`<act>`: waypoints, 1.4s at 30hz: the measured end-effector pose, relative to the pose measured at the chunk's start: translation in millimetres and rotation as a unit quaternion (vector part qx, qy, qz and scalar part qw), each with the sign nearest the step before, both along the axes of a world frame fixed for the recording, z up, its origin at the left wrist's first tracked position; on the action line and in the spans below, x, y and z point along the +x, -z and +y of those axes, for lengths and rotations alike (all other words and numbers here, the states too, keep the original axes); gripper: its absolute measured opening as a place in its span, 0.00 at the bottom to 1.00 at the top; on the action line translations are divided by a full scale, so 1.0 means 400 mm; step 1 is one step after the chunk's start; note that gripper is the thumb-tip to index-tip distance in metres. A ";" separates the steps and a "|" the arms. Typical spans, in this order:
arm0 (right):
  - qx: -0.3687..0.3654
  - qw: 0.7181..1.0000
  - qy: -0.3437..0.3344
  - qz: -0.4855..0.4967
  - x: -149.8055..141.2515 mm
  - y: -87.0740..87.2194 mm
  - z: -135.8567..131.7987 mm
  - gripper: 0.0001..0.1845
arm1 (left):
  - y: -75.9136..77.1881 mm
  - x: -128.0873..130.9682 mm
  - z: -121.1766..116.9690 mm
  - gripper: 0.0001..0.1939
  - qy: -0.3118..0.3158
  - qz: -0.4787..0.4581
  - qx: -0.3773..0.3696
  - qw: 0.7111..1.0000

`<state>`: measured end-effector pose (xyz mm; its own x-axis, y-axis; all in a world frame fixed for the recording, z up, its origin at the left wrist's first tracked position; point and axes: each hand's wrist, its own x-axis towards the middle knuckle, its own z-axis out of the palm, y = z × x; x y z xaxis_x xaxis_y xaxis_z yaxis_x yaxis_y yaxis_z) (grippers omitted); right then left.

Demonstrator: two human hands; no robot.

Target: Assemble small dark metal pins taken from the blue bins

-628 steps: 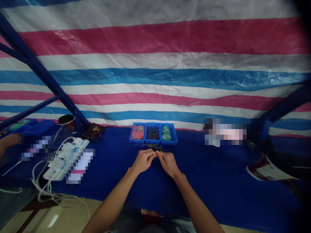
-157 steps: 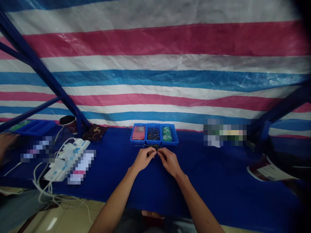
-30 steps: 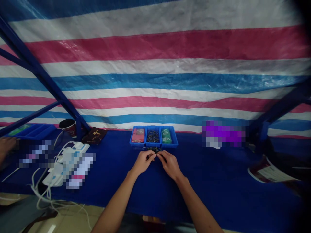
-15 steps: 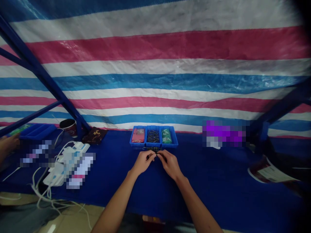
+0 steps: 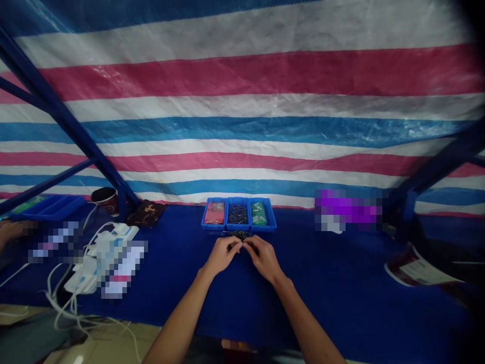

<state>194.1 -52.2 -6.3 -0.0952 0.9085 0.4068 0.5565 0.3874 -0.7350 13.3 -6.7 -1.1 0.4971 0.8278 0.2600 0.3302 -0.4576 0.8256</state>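
Note:
My left hand [image 5: 224, 252] and my right hand [image 5: 262, 255] meet fingertip to fingertip over the blue tabletop [image 5: 242, 298]. Both are closed in a pinch; whatever is between the fingers is too small to make out. Just beyond the fingertips lies a small pile of thin dark screw-like pieces [image 5: 241, 235]. Behind it stand three joined blue bins. The left bin [image 5: 205, 226] has a red inside with small pale pieces, the middle bin [image 5: 237, 229] has many dark screw-like pieces, and the right bin [image 5: 270, 228] has a green inside with small whitish pieces.
A white power strip [image 5: 113, 242] with tangled cables [image 5: 56, 308], a dark packet [image 5: 147, 213] and a cup [image 5: 106, 200] are on the left. Another person's hand [image 5: 13, 231] is near a blue tray [image 5: 53, 207]. A purple blurred item [image 5: 344, 207] and a dark red container [image 5: 397, 268] are on the right.
My hands stay together at nearly the same place, with the fingertips slightly closer. The other person's hand at far left has shifted slightly lower. The whole view has moved a little.

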 end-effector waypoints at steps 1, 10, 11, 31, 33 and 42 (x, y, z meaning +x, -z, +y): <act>-0.001 1.000 -0.003 -0.003 0.000 0.000 0.000 0.10 | 0.002 0.000 0.000 0.15 0.000 -0.001 -0.001 1.000; 0.006 1.000 -0.008 0.009 0.001 0.008 0.005 0.11 | -0.006 0.001 -0.003 0.14 0.007 0.006 -0.005 1.000; 0.006 1.000 -0.010 0.011 0.001 0.008 0.005 0.11 | -0.009 0.000 -0.003 0.15 0.007 0.007 -0.005 1.000; 0.006 1.000 0.006 -0.001 0.001 0.002 0.002 0.09 | -0.005 0.001 -0.003 0.15 0.006 0.006 -0.001 1.000; -0.001 1.000 0.008 -0.010 0.002 0.002 0.002 0.09 | -0.005 0.000 -0.002 0.15 0.004 0.003 0.000 1.000; -0.004 1.000 0.000 -0.026 0.005 0.007 0.004 0.13 | 0.001 0.002 0.000 0.15 0.008 0.002 -0.005 1.000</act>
